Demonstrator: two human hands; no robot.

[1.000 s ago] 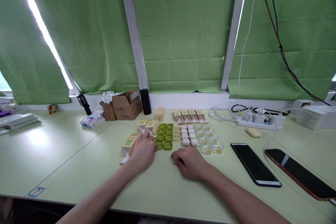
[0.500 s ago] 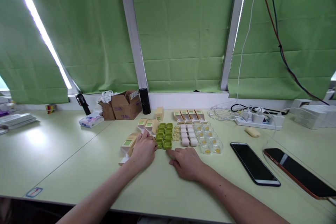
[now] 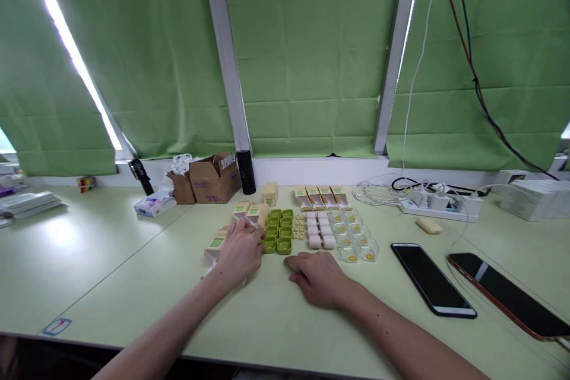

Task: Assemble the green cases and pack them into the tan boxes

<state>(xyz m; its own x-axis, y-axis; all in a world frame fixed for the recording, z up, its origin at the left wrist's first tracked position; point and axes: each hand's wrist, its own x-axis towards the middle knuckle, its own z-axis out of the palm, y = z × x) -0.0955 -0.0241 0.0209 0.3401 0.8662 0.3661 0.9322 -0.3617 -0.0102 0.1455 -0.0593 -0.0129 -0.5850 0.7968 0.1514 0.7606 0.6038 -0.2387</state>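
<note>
While both forearms lie across the pale green table (image 3: 111,261), the left hand (image 3: 238,252) sits on top of a cluster of small tan boxes (image 3: 217,244) with green labels, fingers curled over them and fingertips touching the edge of the green trays (image 3: 279,230). Cannot tell if it is actually gripping a box or just resting there; palm hides the contact. One box pokes out on the near-left side of the hand, two more (image 3: 249,212) stand just behind it.

Right hand (image 3: 318,278) rests palm down on the bare tabletop, fingers loosely bent, holding nothing. Its fingertips are just short of the nearest green tray, not touching.

Layout past the hands, left to right: green trays in two columns, a strip of small tan pieces (image 3: 300,227), pink cases (image 3: 320,231) in a grid, clear round cups (image 3: 356,237) with yellow bits inside. Row of four open tan boxes (image 3: 321,197) behind those.

Off to the right: two phones (image 3: 433,279) face up and dark, well apart from the parts. Power strip (image 3: 439,203) with white cables near the wall. Brown carton (image 3: 216,178) and black cylinder (image 3: 246,171) at the back left.
</note>
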